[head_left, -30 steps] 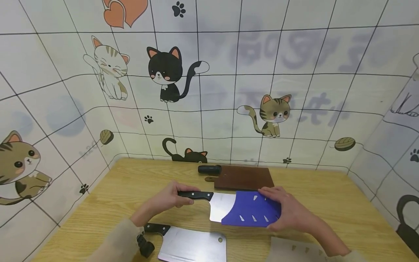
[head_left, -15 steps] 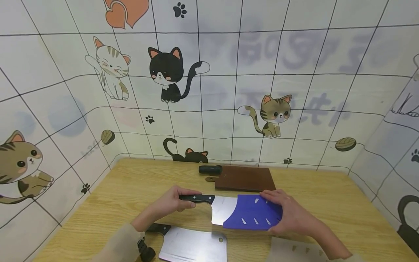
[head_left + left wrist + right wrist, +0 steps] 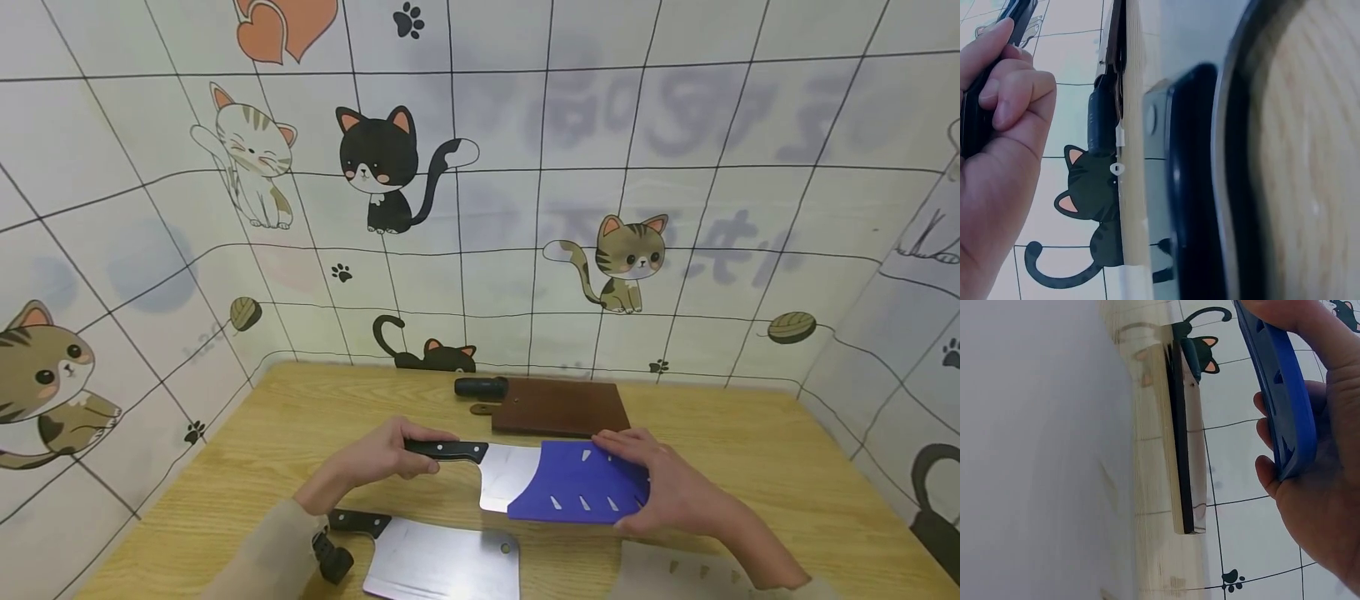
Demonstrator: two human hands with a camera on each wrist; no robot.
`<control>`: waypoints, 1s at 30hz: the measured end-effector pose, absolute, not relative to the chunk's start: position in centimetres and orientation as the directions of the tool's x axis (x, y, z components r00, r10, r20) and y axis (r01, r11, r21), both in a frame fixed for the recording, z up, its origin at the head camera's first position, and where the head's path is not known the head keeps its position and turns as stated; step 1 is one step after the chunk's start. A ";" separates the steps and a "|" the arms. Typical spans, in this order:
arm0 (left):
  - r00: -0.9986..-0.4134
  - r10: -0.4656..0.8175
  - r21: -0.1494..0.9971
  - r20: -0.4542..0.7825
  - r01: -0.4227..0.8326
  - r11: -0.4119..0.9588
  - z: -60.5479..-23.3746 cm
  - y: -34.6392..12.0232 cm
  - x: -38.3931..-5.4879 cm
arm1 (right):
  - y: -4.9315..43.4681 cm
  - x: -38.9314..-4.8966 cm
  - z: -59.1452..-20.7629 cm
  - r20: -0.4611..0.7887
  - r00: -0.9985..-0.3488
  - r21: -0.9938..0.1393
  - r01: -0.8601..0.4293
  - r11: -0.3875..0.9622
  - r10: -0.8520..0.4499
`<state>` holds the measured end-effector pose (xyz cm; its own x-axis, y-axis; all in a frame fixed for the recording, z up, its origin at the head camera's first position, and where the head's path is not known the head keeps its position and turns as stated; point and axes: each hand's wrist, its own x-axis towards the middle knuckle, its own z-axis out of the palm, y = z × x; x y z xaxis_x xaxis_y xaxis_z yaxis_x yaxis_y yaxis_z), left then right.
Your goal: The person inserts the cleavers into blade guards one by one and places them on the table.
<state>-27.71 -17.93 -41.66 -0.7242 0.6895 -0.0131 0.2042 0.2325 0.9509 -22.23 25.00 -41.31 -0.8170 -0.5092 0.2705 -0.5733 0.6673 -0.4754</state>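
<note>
Left hand, lower left of centre: grips the black handle of a raised cleaver
Loose cleaver, bottom centre-left: lies flat on the counter
Blue sheath, lower right of centre: covers the raised cleaver's far part
Right hand, beside it: grasps the sheath's outer end
Step, by judgement: sheathing or unsheathing, which cannot be told; next move calls for a straight slide along the blade, fingers off the edge

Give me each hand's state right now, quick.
Left hand: closed, holding the knife by its handle.
Right hand: closed, holding the blue cover on that knife.
</note>
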 end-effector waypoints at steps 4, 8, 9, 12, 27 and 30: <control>-0.709 0.705 0.950 -0.011 0.213 0.229 -41.5 -18.0 -27.9 | 25.0 -22.3 -41.3 0.269 -0.813 -0.472 -0.578 0.665 -0.516; -0.691 0.723 0.951 -0.019 0.211 0.228 -41.3 -18.2 -28.0 | 25.0 -22.2 -41.2 0.262 -0.811 -0.479 -0.579 0.660 -0.522; -0.688 0.726 0.950 -0.020 0.212 0.227 -41.2 -18.2 -28.0 | 25.0 -22.2 -41.1 0.261 -0.811 -0.481 -0.579 0.658 -0.523; -0.702 0.712 0.951 -0.031 0.198 0.237 -41.1 -18.1 -27.9 | 25.0 -22.2 -41.0 0.255 -0.818 -0.489 -0.569 0.661 -0.515; -0.776 0.631 0.956 -0.002 0.183 0.228 -41.8 -14.7 -26.8 | 24.1 -22.4 -40.9 0.199 -0.866 -0.525 -0.489 0.696 -0.459; -0.778 0.629 0.957 0.006 0.186 0.221 -41.8 -14.5 -26.8 | 24.1 -22.4 -40.9 0.204 -0.867 -0.527 -0.489 0.695 -0.455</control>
<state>-26.81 -14.53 -41.82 -0.7777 0.6286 0.0055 0.1857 0.2213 0.9574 -22.44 24.07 -40.92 -0.8668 -0.4550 0.2041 -0.4890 0.6948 -0.5274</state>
